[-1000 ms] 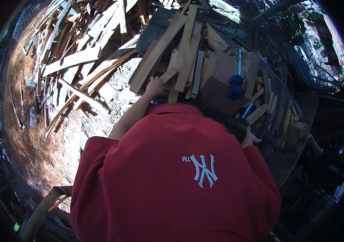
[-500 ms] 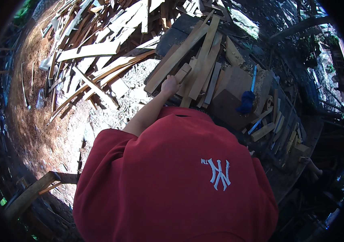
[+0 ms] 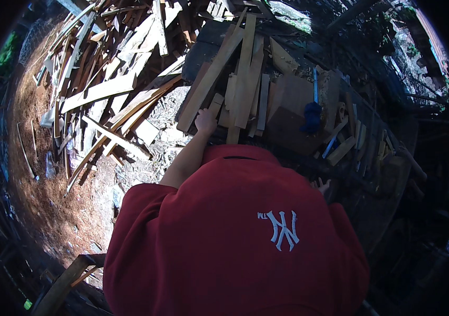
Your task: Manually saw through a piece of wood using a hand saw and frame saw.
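Observation:
My left hand (image 3: 205, 122) reaches forward to the near left end of a pile of lumber. Its fingers are closed around the lower end of a short wooden block (image 3: 216, 103), which slants away from me. Long wooden planks (image 3: 211, 79) lie on both sides of the block. My right hand (image 3: 321, 185) shows only in part beyond the edge of my red shirt (image 3: 224, 226). Its fingers are spread, with nothing visible in them, near the dark edge of the workbench (image 3: 364, 210).
A dark blue bundle (image 3: 311, 117) with a light blue stick lies on brown boards (image 3: 290, 97) at centre right. Several short offcuts (image 3: 341, 151) sit further right. On the ground at the left is a big heap of scrap wood (image 3: 98, 95). A curved timber (image 3: 61, 287) stands at lower left.
The view has shifted a little. The block in my left hand has turned and sits nearer the long left plank. My right hand has come into clearer view with its fingers spread.

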The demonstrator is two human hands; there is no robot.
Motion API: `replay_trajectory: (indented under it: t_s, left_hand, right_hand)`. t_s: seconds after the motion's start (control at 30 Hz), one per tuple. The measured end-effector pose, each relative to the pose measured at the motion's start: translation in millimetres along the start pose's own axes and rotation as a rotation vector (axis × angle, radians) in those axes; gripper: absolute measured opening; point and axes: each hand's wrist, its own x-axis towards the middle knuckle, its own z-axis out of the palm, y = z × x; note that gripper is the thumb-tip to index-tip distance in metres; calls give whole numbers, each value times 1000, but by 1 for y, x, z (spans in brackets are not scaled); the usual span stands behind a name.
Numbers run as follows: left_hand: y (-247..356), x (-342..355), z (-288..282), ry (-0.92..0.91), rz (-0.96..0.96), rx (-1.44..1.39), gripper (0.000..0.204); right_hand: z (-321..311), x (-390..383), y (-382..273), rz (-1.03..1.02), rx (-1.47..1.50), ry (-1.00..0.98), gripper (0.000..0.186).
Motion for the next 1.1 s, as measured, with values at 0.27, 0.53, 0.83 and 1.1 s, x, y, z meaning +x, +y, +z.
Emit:
replay_trajectory:
  t_s: [0.27,0.53,0.83,1.1]
  left_hand:
    - [-10,-4,14,-49,-15,40,37]
    - [-13,-5,9,-94,9,12,37]
    - [-24,1,14,-123,42,0,38]
    - [-14,0,3,-141,40,-33,38]
  right_hand:
    - [-8,-45,30,-18,-113,67,84]
    - [-21,-30,64,45,-197,29,83]
    - [-4,-28,77,19,-316,8,82]
    - [-17,7,54,77,-349,-41,79]
